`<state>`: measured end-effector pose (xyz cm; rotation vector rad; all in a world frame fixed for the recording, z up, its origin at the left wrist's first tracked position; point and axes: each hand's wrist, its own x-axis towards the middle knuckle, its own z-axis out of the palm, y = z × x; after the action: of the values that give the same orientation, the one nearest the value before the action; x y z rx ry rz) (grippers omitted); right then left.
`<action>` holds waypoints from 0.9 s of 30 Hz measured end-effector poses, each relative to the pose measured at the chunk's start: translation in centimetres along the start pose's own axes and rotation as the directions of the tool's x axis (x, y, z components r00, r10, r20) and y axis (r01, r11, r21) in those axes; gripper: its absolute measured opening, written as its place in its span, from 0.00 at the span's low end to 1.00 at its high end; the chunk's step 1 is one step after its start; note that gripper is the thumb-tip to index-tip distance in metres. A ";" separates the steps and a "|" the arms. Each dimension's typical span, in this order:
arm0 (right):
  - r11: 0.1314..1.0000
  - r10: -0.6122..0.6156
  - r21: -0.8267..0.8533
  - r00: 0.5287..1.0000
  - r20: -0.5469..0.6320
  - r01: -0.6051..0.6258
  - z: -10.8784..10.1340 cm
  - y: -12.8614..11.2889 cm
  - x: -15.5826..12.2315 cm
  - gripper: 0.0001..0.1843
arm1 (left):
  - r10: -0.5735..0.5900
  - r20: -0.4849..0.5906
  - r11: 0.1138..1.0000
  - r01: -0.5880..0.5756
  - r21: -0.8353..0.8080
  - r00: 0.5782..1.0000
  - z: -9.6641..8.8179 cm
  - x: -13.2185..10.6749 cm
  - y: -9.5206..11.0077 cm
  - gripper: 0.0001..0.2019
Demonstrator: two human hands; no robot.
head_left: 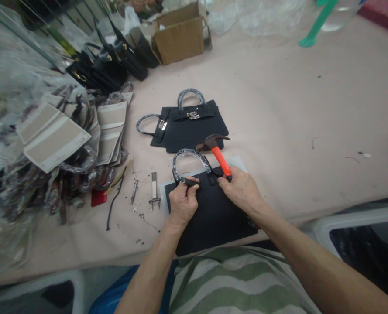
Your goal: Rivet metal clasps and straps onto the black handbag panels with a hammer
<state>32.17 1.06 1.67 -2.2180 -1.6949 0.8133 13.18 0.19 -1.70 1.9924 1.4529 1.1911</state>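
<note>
My right hand (244,189) is closed around the orange handle of a claw hammer (220,157), its metal head raised over the work. In my left hand (183,201) is a short dark rod, which looks like a hand punch (190,181), held tilted near a handle base. Under both hands lies a flat black bag panel (213,222) with a plastic-wrapped handle (189,153) along its far edge. A pale board (163,196) shows beneath the panel. The punch's lower tip is hidden by my fingers.
Beyond lie black bag panels (197,131) with metal clasps. A metal pronged tool (154,192) and a small metal rod (134,192) are at left, beside piled wrapped handles and beige panels (54,135). Black bags (111,65) and a cardboard box (180,37) stand behind.
</note>
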 end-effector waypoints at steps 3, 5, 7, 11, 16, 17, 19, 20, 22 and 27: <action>1.000 -0.002 0.007 1.000 -0.005 0.002 0.0 0.0 0.0 0.11 | -0.001 -0.014 1.000 0.001 0.019 1.000 0.1 0.1 0.2 0.06; 0.999 -0.010 0.033 1.000 -0.013 0.010 0.1 0.1 0.1 0.10 | 0.019 -0.023 0.999 -0.018 0.033 1.000 0.3 0.0 0.2 0.06; 0.995 -0.015 0.101 1.000 -0.008 0.016 0.2 0.4 0.2 0.11 | 0.069 -0.017 0.996 -0.068 0.052 0.997 0.5 -0.1 0.1 0.06; 0.958 -0.058 0.283 0.998 0.024 0.049 -1.7 0.8 -0.1 0.18 | 0.142 -0.006 0.988 -0.142 0.067 0.990 0.8 -0.1 -0.2 0.06; 0.908 -0.331 0.197 0.920 -0.208 0.371 -8.9 -0.8 -3.2 0.19 | 0.147 0.005 0.988 -0.147 0.050 0.989 0.8 0.1 -0.2 0.06; 0.889 -0.394 0.134 0.881 -0.263 0.438 -10.2 -1.3 -4.0 0.18 | 0.146 0.006 0.988 -0.146 0.046 0.989 0.8 0.1 -0.3 0.07; 0.840 -0.512 0.007 0.797 -0.322 0.543 -11.7 -1.8 -5.5 0.18 | 0.144 0.005 0.989 -0.144 0.036 0.990 0.9 0.1 -0.3 0.07; 0.813 -0.564 -0.055 0.763 -0.315 0.579 -11.9 -1.9 -6.1 0.17 | 0.142 0.001 0.989 -0.142 0.031 0.990 0.9 0.1 -0.4 0.07; 0.756 -0.654 -0.183 0.719 -0.235 0.628 -11.5 -1.6 -6.8 0.16 | 0.137 -0.005 0.990 -0.137 0.028 0.991 1.0 0.0 -0.5 0.07; 0.631 -0.758 -0.399 0.639 -0.134 0.665 -11.2 -1.5 -7.4 0.15 | 0.130 -0.007 0.991 -0.130 0.036 0.991 1.0 0.1 -0.5 0.06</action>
<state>35.84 -3.84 13.69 -1.4223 -2.3891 -0.0045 13.69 0.58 -2.58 2.1367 1.3753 1.2369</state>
